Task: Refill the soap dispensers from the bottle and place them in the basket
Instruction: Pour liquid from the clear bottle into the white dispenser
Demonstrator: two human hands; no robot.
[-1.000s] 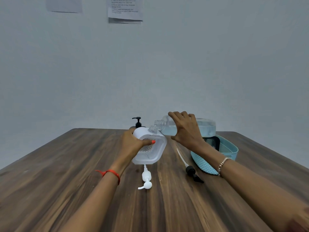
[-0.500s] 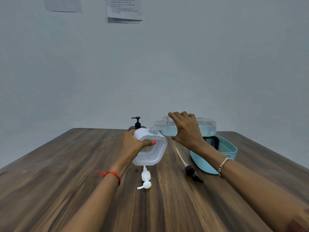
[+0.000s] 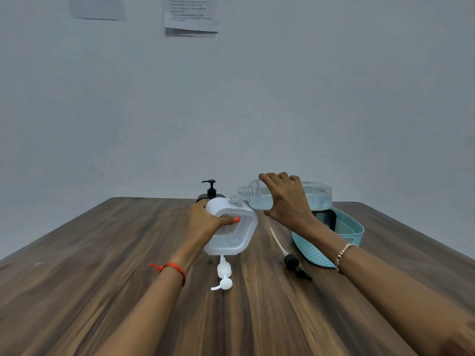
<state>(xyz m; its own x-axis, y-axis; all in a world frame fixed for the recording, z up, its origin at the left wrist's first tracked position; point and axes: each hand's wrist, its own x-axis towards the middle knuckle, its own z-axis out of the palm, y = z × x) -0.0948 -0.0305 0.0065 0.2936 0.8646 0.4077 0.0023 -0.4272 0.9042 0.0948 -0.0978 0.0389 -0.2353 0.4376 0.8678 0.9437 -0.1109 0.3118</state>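
My left hand (image 3: 205, 223) grips a white translucent soap dispenser (image 3: 237, 236) standing on the table, its neck open. My right hand (image 3: 288, 201) holds a clear refill bottle (image 3: 317, 195) of pale blue liquid, tipped sideways with its open mouth just above the dispenser's neck. A white pump head (image 3: 223, 276) lies on the table in front of the dispenser. A black pump with a long tube (image 3: 291, 260) lies to the right. A light blue basket (image 3: 352, 231) stands at right with a dark dispenser (image 3: 325, 219) inside.
A black pump dispenser (image 3: 210, 191) stands behind my left hand near the far table edge. The wooden table (image 3: 102, 265) stretches wide on the left. Paper notices (image 3: 191, 15) hang on the grey wall.
The refill bottle has tilted back slightly, its mouth a little higher above the dispenser neck. Both hands keep their holds.
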